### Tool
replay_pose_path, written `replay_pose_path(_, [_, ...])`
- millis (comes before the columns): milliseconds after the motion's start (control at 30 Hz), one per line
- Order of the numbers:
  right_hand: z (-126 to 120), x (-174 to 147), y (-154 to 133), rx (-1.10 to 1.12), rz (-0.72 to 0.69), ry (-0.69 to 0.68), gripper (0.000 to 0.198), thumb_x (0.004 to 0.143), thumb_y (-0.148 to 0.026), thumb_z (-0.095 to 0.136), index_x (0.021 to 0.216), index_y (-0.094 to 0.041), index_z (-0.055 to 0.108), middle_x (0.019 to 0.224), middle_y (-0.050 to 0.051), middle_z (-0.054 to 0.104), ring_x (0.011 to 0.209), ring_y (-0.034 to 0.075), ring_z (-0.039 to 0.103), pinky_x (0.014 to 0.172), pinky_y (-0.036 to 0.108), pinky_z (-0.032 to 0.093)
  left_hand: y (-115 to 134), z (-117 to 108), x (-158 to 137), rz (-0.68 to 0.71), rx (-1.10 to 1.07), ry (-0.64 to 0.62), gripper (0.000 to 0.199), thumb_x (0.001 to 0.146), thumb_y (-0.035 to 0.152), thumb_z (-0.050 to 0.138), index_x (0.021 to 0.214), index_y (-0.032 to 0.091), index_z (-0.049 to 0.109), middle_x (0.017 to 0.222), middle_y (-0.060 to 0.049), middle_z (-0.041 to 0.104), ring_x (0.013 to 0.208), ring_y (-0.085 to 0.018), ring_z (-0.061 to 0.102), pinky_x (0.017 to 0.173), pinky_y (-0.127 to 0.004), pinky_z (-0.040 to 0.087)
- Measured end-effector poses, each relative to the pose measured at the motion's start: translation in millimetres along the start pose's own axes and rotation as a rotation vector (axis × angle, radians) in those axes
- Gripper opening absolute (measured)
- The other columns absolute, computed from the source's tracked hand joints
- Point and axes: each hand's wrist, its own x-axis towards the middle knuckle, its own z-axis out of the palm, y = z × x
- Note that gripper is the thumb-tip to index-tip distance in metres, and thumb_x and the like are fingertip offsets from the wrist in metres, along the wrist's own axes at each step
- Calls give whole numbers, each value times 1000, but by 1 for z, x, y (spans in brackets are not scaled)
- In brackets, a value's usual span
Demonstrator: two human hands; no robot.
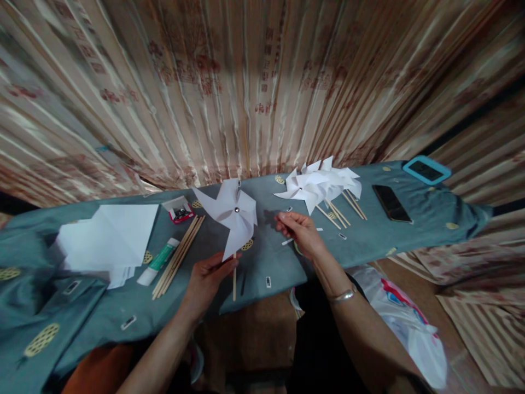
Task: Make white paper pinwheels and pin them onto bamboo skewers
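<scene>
My left hand (211, 279) is closed around the wooden stick of a white paper pinwheel (241, 221), just below its blades. The pinwheel stands upright, facing me, with a shiny round pin head at its centre. To its right, apart from it, my right hand (301, 232) has its thumb and fingers pressed together. Whatever they hold, if anything, is too small to make out. Beyond that hand, several white pinwheels (324, 183) lie overlapping, their sticks pointing toward me.
Left on the cloth-covered table (262, 260) lie white paper sheets (131, 230), a glue tube (158, 262), several wooden sticks (178, 257) and a small red box (179, 210) of pins. A phone (391, 203) and a blue-framed device (427, 169) are at right. Below sits a plastic bag (402, 328).
</scene>
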Motion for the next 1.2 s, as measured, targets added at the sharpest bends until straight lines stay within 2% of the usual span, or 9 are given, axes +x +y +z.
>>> replay_pose_path(100, [-2,7,-4,77,-94,107,38,57,-44,89,85,-23,75,82,-1,76,72,10,64,68,22,49,-2,1,-1,-42,-20,-40,32,57,44,84,80,22,82,77,-4,75,69,-17,60,66,-27,48])
replay_pose_path(167, [3,10,-5,125,-91,67,43,56,-40,90,94,-26,75,98,0,77,90,13,67,80,24,50,-3,2,-2,-73,-37,-66,31,55,41,84,79,22,82,79,-5,76,70,-17,61,66,-27,48])
replay_pose_path(233, [8,11,-5,152,-69,4,44,58,-38,89,98,-26,75,101,0,76,95,14,67,84,25,50,-4,3,-2,-87,-45,-81,29,55,40,84,78,21,82,78,-5,76,69,-16,61,66,-27,48])
replay_pose_path(400, [13,7,-5,158,10,-26,41,55,-38,90,91,-24,76,77,-1,75,69,12,65,64,23,52,-3,2,-1,-79,-46,-54,30,55,39,84,79,21,82,80,-6,77,72,-18,63,67,-28,50])
replay_pose_path(533, [13,1,-5,188,69,-56,41,52,-36,92,87,-22,77,70,-2,73,60,10,64,55,20,51,0,1,-1,-23,-1,-44,29,58,41,82,79,21,82,77,-5,74,70,-18,61,64,-27,49])
replay_pose_path(800, [23,-8,-2,240,155,-147,42,52,-35,92,87,-18,76,70,-1,74,56,9,66,48,15,52,4,2,-1,16,48,-26,33,59,48,81,74,19,80,75,-4,69,71,-18,58,66,-28,48])
replay_pose_path(1033, [30,-15,1,300,198,-216,38,55,-33,92,85,-17,75,69,-2,74,55,7,66,49,14,51,9,3,-2,35,70,-19,33,61,49,78,73,19,79,71,-3,67,70,-18,56,66,-28,47])
replay_pose_path(1200, [41,-24,4,285,212,-303,37,55,-35,92,83,-17,74,66,-2,73,56,8,66,50,16,49,3,4,1,36,37,-22,34,58,50,80,69,17,79,70,-5,70,68,-18,58,66,-29,47])
